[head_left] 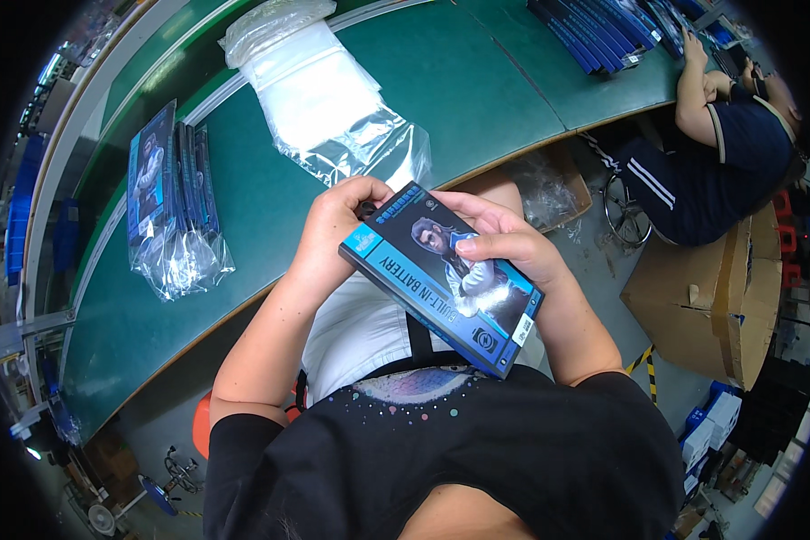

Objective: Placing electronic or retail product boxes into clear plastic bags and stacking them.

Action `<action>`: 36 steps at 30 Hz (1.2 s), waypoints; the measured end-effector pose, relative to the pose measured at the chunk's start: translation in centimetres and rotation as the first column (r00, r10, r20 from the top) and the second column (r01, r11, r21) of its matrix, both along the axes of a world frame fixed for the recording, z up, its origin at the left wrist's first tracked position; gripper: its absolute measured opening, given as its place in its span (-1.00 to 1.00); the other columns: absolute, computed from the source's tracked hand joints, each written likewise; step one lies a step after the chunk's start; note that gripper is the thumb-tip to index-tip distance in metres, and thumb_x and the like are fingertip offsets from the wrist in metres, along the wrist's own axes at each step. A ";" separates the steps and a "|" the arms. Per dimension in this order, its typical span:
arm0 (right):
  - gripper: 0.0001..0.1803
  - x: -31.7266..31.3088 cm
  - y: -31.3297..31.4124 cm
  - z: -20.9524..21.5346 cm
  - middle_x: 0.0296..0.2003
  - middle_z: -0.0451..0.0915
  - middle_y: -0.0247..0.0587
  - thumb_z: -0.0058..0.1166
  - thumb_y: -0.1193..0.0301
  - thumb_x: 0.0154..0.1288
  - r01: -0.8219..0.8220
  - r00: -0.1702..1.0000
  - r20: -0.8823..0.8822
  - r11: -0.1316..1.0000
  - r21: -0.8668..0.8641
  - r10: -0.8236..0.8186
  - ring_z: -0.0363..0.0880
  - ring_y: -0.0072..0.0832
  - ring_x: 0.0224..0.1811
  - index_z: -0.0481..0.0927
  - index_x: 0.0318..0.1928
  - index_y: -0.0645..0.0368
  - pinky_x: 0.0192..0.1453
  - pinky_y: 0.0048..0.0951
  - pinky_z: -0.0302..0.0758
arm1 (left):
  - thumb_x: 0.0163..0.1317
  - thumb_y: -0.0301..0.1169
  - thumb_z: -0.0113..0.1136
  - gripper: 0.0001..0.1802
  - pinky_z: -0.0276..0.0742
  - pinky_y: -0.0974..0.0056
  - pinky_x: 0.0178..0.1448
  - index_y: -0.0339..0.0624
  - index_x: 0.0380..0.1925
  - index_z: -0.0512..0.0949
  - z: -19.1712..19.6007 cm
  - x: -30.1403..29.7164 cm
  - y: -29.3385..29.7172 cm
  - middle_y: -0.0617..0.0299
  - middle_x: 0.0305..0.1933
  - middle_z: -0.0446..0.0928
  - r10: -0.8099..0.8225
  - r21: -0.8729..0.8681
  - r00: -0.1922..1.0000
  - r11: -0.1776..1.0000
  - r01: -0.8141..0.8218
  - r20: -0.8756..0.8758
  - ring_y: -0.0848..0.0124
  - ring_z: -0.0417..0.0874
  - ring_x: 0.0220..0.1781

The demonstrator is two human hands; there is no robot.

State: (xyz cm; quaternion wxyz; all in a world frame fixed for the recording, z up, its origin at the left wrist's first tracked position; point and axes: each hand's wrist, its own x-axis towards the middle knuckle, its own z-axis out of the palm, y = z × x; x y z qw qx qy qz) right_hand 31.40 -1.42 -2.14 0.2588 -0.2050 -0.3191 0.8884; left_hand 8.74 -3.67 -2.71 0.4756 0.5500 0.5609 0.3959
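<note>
Both my hands hold a flat blue and black product box (441, 279) with a printed figure on its face, tilted over my lap. My left hand (328, 236) grips its upper left end, fingers curled over the top edge. My right hand (504, 243) wraps the upper right side, thumb lying across the box face. The box is lifted off the green workbench (270, 180), just in front of its near edge.
On the bench lie a bundle of similar blue boxes in clear wrap (166, 202) at left and a heap of clear plastic bags (319, 90) ahead. More stacked boxes (594, 27) lie far right, where another person (729, 135) sits. Cardboard cartons (720, 297) stand on the floor at right.
</note>
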 end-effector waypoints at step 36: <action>-0.32 -0.8 0.5 0.6 0.12 0.46 0.00 0.17 0.55 0.20 0.101 0.969 0.202 0.975 0.198 -0.142 0.47 -0.42 0.14 0.20 0.30 0.41 0.21 -0.42 0.40 | 0.16 -0.55 0.11 -0.90 0.41 0.45 -0.30 -0.33 -0.32 0.52 3.1 -2.7 0.6 0.31 -0.42 0.48 0.049 -0.030 0.947 0.998 -0.061 -0.316 0.58 0.45 -0.42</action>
